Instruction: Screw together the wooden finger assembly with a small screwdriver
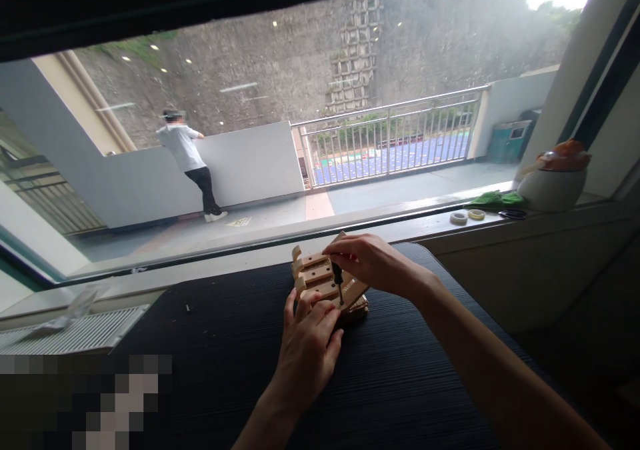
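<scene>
A pale wooden piece with several slats and dark holes (318, 275) lies on the black table (225, 350). Some of its slats curl up at the left end. My left hand (313, 333) is closed around its near edge, fingers pressing on the wood. Above the piece, my right hand (367, 260) grips a small screwdriver (338, 277) with a dark handle. The screwdriver stands nearly upright, its tip at a hole on the near slat beside my left fingers. My right hand hides part of the handle and the far right of the wood.
A small screw-like bit (189, 309) lies on the table's left. Along the windowsill sit tape rolls (467, 217), a green cloth-like bundle (495, 200) and a white pot (553, 187). A plastic bag (75, 310) rests at left. Beyond the glass, a person (187, 157) leans on a wall.
</scene>
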Tool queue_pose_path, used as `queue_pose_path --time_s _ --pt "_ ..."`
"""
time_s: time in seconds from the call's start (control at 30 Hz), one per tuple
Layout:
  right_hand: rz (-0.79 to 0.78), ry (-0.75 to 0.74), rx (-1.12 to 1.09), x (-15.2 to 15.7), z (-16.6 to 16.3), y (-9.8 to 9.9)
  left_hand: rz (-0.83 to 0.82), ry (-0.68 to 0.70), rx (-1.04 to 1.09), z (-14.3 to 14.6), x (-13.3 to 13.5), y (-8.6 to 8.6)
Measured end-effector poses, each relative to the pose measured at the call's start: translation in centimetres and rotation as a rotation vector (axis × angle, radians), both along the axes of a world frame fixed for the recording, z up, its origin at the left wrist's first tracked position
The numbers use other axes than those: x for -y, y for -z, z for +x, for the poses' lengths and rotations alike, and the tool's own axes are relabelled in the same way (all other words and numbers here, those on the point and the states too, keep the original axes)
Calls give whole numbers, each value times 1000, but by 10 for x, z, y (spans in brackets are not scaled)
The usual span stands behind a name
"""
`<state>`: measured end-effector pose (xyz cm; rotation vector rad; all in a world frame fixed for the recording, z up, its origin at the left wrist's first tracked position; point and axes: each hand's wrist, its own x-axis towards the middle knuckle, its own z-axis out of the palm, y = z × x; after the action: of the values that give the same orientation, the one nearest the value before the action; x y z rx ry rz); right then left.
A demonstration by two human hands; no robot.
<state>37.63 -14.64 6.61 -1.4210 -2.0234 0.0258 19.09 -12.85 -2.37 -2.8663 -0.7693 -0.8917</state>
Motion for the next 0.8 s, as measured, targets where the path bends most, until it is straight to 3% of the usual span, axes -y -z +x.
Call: queue_pose_path --time_s 0.8 --pt "19 -51 -25 -4 -7 2 -24 -8 -7 0 0 -1"
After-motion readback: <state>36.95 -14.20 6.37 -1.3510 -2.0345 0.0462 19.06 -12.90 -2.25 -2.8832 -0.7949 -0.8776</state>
